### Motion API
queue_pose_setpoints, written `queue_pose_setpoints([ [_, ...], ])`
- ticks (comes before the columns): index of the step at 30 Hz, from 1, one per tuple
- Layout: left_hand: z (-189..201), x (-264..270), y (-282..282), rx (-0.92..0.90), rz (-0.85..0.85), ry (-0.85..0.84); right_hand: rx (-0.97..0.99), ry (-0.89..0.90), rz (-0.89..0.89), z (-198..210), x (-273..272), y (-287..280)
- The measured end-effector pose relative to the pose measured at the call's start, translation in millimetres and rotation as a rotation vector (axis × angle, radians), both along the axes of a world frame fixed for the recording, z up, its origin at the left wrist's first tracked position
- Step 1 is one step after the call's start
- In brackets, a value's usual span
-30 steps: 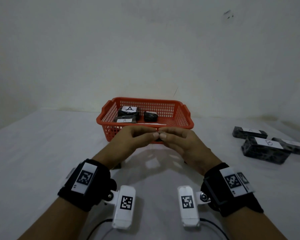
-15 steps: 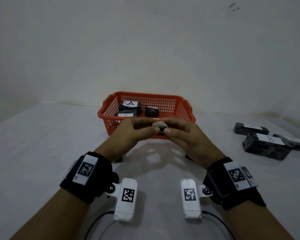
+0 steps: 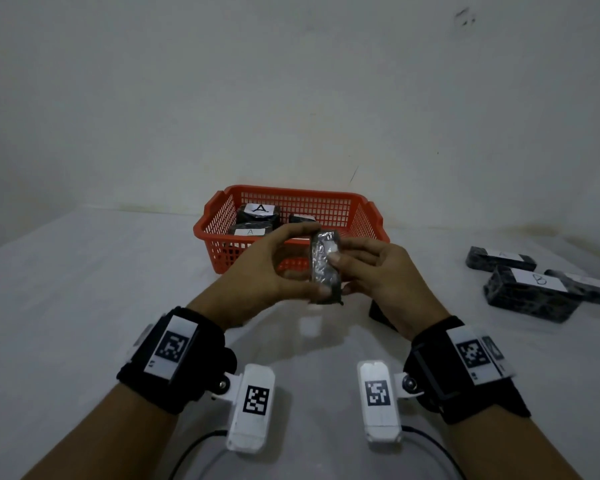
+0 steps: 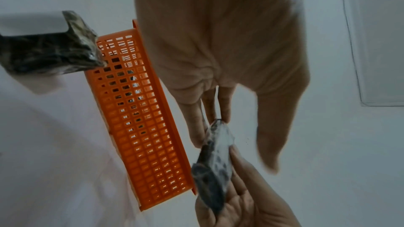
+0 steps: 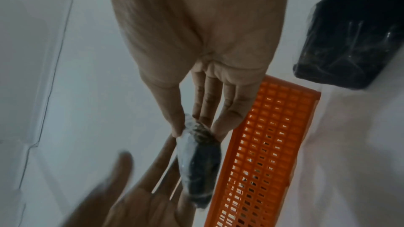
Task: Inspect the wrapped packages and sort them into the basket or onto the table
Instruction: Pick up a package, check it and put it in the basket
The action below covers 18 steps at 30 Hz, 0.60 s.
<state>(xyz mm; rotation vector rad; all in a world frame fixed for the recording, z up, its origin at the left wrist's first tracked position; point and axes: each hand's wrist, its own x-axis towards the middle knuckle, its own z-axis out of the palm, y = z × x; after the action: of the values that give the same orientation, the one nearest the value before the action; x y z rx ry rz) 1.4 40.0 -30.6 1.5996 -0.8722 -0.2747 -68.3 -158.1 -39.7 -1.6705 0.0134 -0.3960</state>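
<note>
Both hands hold one small wrapped package (image 3: 324, 268) upright in front of the orange basket (image 3: 374, 223). My left hand (image 3: 307, 261) pinches its left side between thumb and fingers. The thumb of my right hand (image 3: 343, 268) presses on its front, with the fingers behind it. The wrap is dark and shiny, and no label on it shows. In the left wrist view the package (image 4: 213, 161) sits between the fingertips of both hands, and the right wrist view shows the same package (image 5: 198, 161). Inside the basket lie two packages labelled A (image 3: 258, 211) (image 3: 250, 232) and a smaller one (image 3: 302, 218).
Three dark labelled packages (image 3: 501, 259) (image 3: 530, 296) (image 3: 593, 289) lie on the white table (image 3: 84, 306) at the right. Another dark package (image 3: 378, 313) lies on the table under my right hand. A white wall stands close behind the basket.
The package was hidden flat between my joined fingertips. It is now turned upright with its broad side facing me, and my hands have spread apart around it.
</note>
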Motion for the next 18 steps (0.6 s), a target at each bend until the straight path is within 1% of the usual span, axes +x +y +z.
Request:
queue_pose_setpoints([
  [3, 2.2, -0.5, -3.0, -0.065, 0.112, -0.063, -0.062, -0.027, 0.01, 3.1, -3.9, 4.0],
  [6, 1.8, -0.4, -2.3, -0.153, 0.2, -0.133, -0.077, -0.045, 0.05, 5.1, -4.7, 5.6],
  [9, 1.7, -0.8, -0.2, -0.191, 0.164, -0.172, 0.012, 0.034, 0.124, 8.4, -3.8, 6.9],
  [12, 0.8, -2.0, -0.8, -0.18, 0.12, -0.202, 0.008, 0.11, 0.166, 9.1, -4.0, 6.7],
  [14, -0.1, -3.9, -0.8, -0.16, 0.131, -0.242, 0.014, 0.1, 0.191, 7.9, -4.6, 6.4],
  [16, -1.1, -2.2, -0.1, -0.136, 0.131, -0.258, 0.063, 0.044, 0.209, 7.5, -5.9, 5.5],
  [18, -3.0, -0.3, 0.4, -0.05, 0.103, -0.213, 0.097, -0.012, 0.219, 5.9, -7.5, 2.4],
])
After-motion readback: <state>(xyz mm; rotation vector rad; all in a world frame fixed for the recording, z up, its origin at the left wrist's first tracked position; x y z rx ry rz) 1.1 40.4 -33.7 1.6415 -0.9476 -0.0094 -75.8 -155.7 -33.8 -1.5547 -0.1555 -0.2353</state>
